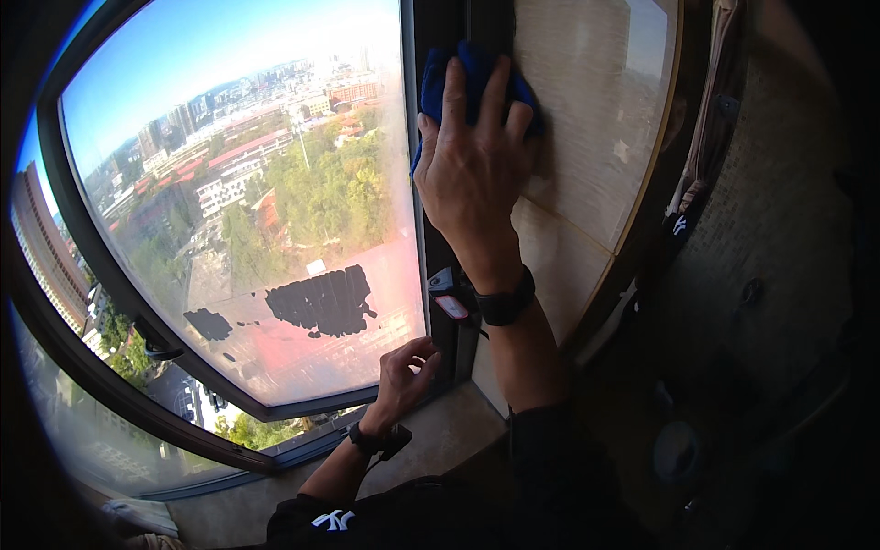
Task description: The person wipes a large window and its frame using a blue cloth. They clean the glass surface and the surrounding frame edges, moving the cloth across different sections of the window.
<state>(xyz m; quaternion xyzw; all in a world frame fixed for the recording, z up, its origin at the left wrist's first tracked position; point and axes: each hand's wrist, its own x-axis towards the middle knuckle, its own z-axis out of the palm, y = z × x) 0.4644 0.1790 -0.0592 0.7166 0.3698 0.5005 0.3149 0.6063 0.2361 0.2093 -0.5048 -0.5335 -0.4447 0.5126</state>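
Observation:
My right hand (474, 161) presses a folded blue cloth (434, 89) against the dark window frame (443, 24), where it meets the tiled wall (584, 103). Its fingers are spread over the cloth, hiding much of it. Lower down, my left hand (402, 378) is empty, with loosely curled fingers and a gap at the thumb. It is close to the lower right corner of the window pane (240, 206); whether it touches the frame I cannot tell. Each wrist has a black band, and a small device (450, 292) shows beside the right one.
A tilted window sash with a dark handle (158, 344) stands at the left. Irregular dark patches (320, 302) show in the pane's lower part. Beneath the window runs a stone-like sill (447, 426). Whitish cloth (141, 515) lies at the lower left. City buildings and trees appear outside.

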